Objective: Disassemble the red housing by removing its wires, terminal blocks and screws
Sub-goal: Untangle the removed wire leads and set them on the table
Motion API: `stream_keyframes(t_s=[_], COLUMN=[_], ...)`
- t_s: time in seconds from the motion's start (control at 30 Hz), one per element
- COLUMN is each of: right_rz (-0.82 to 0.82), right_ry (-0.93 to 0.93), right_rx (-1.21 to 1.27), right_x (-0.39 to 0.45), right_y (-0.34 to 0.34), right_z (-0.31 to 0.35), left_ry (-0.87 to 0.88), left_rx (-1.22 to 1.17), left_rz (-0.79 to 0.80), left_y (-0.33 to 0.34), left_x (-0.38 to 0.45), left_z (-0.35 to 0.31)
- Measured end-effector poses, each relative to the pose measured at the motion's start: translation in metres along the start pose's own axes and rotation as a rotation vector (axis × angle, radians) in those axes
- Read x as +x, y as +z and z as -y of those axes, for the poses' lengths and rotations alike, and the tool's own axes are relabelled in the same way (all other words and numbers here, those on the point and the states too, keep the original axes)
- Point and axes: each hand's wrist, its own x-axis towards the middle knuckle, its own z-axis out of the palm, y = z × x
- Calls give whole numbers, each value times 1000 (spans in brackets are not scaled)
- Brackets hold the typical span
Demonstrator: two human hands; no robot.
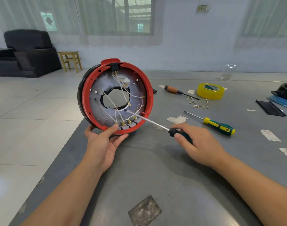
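Red housing (150,88), round, stands on edge at the near-left corner of the grey table (155,168), open side facing the camera, black band round its back. Inside: grey metal plate w/ a ragged centre hole, white wires (119,82) w/ brass ring lugs crossing it, black plug socket (114,67) at top, row of grey terminal blocks (129,125) along the bottom rim. Left hand (103,144) cups the housing from below, thumb over the rim by the leftmost block, fingers curled round the rim's underside. Right hand (200,144) grasps a black-handled screwdriver (155,124); shaft angles up-left into the housing, tip near the edge of the centre hole, above the blocks.

On the table to the right: green/yellow screwdriver (218,126) just beyond the right hand, loose wires w/ lugs (199,105), orange-handled screwdriver (173,90), yellow tape roll (210,91). Far right: black and blue parts, partly cut off. Bits of torn paper scattered about. Beyond the table: tiled floor, wooden stool (71,61), dark sofa (25,53).
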Motion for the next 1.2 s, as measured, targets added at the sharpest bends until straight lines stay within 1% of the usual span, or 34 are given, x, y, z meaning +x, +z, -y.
stream_keyframes(t_s=[0.07, 0.23, 0.37, 0.43, 0.6, 0.8, 0.93, 1.2], right_rz=[40, 23, 110, 116, 133, 182, 181, 279], right_ry=[-6, -29, -49, -77, -77, -52, -38, 60], right_rx=[-29, -74, -38, -28, -33, -11, 25, 31], right_x=[1, 5, 8, 10, 15, 19, 22, 26], right_y=[-2, -15, -26, -29, -36, -40, -44, -47], right_z=[-2, -7, -11, -12, -13, -11, -7, 2], left_ry=[5, 14, 21, 25, 46, 57, 53, 49], left_rx=[9, 26, 40, 47, 81, 104, 117, 140], left_rz=[-3, -4, 24, 39, 82, 80, 76, 53], left_y=[0, -1, -2, -2, -2, -2, -2, 1], left_x=[0, 1, 0, 0, -2, -1, -1, -2], left_z=[0, 1, 1, 1, 3, 4, 4, 5])
